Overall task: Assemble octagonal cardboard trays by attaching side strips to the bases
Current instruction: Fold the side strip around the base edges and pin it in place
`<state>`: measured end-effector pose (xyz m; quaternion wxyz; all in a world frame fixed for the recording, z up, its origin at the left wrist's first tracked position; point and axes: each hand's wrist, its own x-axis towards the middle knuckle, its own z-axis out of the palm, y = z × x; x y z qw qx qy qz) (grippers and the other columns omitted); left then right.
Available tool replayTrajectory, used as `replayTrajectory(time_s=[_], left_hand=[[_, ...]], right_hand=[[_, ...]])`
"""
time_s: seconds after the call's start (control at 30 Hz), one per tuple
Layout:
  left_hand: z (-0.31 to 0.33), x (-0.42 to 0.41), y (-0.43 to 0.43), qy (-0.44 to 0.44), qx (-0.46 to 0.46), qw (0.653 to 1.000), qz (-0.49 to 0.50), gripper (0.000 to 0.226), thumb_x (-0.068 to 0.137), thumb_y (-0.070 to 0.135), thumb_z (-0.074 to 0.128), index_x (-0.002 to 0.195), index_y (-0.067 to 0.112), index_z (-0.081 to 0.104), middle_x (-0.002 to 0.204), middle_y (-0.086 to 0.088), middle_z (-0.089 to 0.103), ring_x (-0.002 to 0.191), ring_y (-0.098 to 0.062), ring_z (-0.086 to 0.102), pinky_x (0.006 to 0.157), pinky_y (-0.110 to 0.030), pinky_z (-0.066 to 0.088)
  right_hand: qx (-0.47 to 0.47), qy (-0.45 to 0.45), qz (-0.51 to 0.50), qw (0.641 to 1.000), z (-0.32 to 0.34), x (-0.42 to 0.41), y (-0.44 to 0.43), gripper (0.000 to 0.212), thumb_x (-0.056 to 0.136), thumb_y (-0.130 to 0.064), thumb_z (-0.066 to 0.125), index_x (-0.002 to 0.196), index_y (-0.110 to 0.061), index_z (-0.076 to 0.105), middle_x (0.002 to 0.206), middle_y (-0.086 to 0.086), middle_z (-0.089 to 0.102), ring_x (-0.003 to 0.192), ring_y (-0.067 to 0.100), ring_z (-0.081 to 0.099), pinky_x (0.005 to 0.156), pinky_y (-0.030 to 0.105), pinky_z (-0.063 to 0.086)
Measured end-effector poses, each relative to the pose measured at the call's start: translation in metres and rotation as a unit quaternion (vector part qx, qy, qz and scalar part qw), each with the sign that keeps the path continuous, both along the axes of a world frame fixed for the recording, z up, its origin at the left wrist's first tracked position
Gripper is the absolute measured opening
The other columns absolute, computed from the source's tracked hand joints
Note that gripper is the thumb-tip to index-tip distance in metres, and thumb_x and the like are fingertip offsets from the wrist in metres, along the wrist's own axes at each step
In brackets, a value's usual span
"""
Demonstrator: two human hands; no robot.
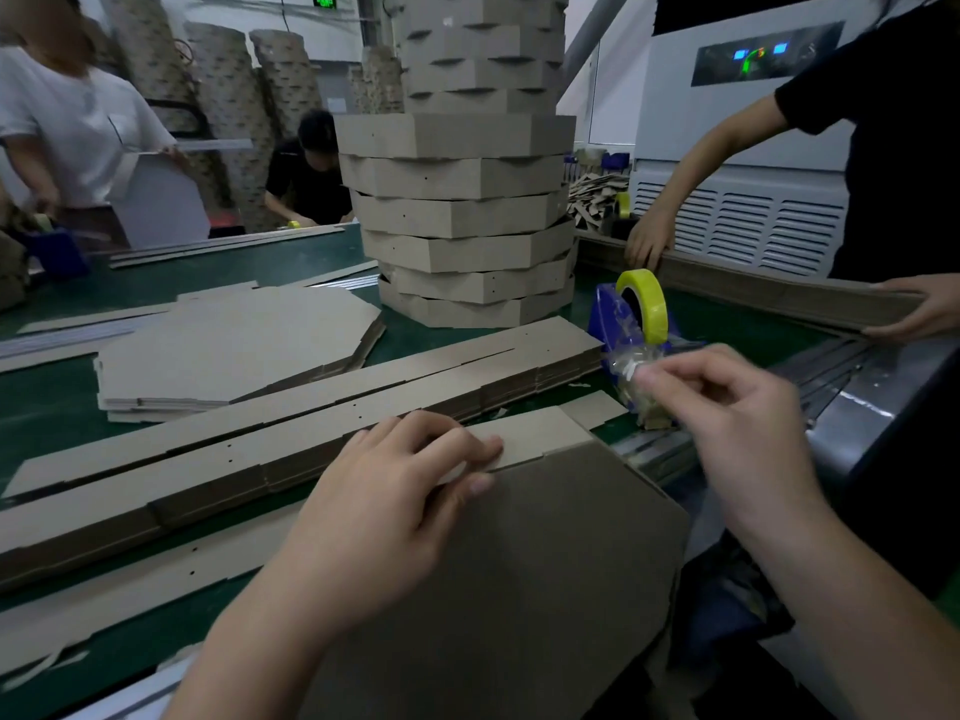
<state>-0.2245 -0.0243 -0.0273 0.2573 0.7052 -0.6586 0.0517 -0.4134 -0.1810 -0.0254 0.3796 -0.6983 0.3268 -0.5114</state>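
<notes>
1. Your left hand (395, 491) is closest to you. Its fingers curl over the brown cardboard side strip (540, 433) and its thumb lies on the brown octagonal cardboard base (519, 563), so the strip is pinched against the far edge of the base.
2. The base tilts up toward you from the near edge of the green table (52, 397). The strip's free end projects to the right past the corner of the base.
3. Your right hand (727, 407) is raised to the right of the strip. Its thumb and fingertips pinch a length of clear adhesive tape (623, 363).
4. The tape runs from the blue tape dispenser (608, 314), which carries a yellow tape roll (647, 298) and stands just behind your right hand.
5. Two long stacks of flat cardboard strips (311, 397) lie just beyond your left hand.
6. A pile of flat octagonal bases (234, 340) lies behind the strips, to the left.
7. A tall stack of assembled octagonal trays (462, 226) stands at the table's centre.
8. Another person's hands (919, 309) hold a long strip bundle at the far right.
</notes>
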Motion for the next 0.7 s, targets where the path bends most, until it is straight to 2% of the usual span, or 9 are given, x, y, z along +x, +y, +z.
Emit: replayTrajectory(time_s=[0.07,0.13,0.2,0.3,0.4,0.53,0.6,0.7], left_hand=[[0.000,0.000,0.000,0.001,-0.006,1.000,0.000,0.040,0.092,0.052,0.039,0.113,0.032,0.066,0.112,0.013,0.059,0.104,-0.013,0.057,0.084,-0.036,0.048],[0.000,-0.001,0.000,0.004,-0.010,1.000,0.002,0.034,0.092,0.046,0.045,0.113,0.031,0.067,0.112,0.012,0.059,0.103,-0.014,0.058,0.083,-0.037,0.048],[-0.001,-0.001,0.000,-0.001,-0.012,1.000,0.003,0.033,0.092,0.046,0.045,0.111,0.030,0.067,0.111,0.012,0.059,0.102,-0.015,0.058,0.082,-0.036,0.048],[0.000,-0.002,0.001,-0.002,-0.007,1.000,-0.002,0.035,0.092,0.047,0.043,0.113,0.030,0.066,0.112,0.011,0.058,0.104,-0.015,0.057,0.083,-0.037,0.048],[0.001,-0.002,0.002,0.004,0.004,1.000,-0.013,0.046,0.090,0.052,0.034,0.117,0.031,0.064,0.116,0.011,0.056,0.109,-0.014,0.054,0.086,-0.037,0.046],[0.002,-0.005,0.001,0.000,0.004,1.000,-0.025,0.047,0.089,0.050,0.033,0.118,0.030,0.063,0.116,0.009,0.058,0.108,-0.016,0.055,0.085,-0.038,0.047],[0.001,-0.006,0.001,0.006,-0.001,1.000,-0.023,0.043,0.088,0.052,0.033,0.116,0.033,0.060,0.115,0.012,0.058,0.108,-0.013,0.054,0.086,-0.035,0.046],[0.000,-0.003,0.002,0.054,-0.009,0.998,-0.015,0.024,0.085,0.056,0.038,0.107,0.048,0.038,0.110,0.025,0.053,0.104,-0.005,0.050,0.086,-0.023,0.040]], right_hand=[[0.025,-0.036,0.101,0.994,0.008,0.011,0.032,0.010,0.077,-0.032,0.077,0.077,-0.023,0.074,0.071,-0.005,0.067,0.068,0.005,0.060,0.063,0.016,0.048],[0.089,-0.084,0.159,0.980,0.005,0.021,0.057,0.006,0.078,-0.019,0.077,0.073,-0.016,0.074,0.055,-0.009,0.061,0.051,-0.002,0.053,0.049,0.009,0.041],[0.184,-0.124,0.172,0.960,-0.008,0.031,0.072,0.012,0.080,-0.004,0.073,0.069,-0.009,0.071,0.043,-0.010,0.053,0.038,-0.002,0.046,0.041,0.006,0.033],[0.288,-0.140,0.141,0.937,-0.022,0.040,0.079,0.019,0.080,-0.006,0.072,0.061,-0.008,0.069,0.037,-0.010,0.041,0.031,0.000,0.033,0.036,0.008,0.025],[0.313,-0.137,0.107,0.934,-0.025,0.044,0.080,0.023,0.077,-0.017,0.075,0.055,-0.011,0.070,0.038,-0.009,0.034,0.032,0.001,0.024,0.035,0.011,0.021],[0.316,-0.148,0.081,0.934,-0.023,0.044,0.082,0.027,0.080,-0.014,0.075,0.054,-0.008,0.067,0.034,-0.010,0.040,0.028,0.000,0.032,0.033,0.008,0.024],[0.332,-0.152,0.078,0.928,-0.024,0.044,0.082,0.032,0.081,-0.013,0.074,0.050,-0.009,0.066,0.032,-0.009,0.039,0.026,0.000,0.032,0.032,0.008,0.024],[0.340,-0.136,0.080,0.927,-0.024,0.045,0.083,0.034,0.080,-0.019,0.075,0.047,-0.016,0.070,0.035,-0.011,0.033,0.028,0.001,0.026,0.032,0.010,0.021]])
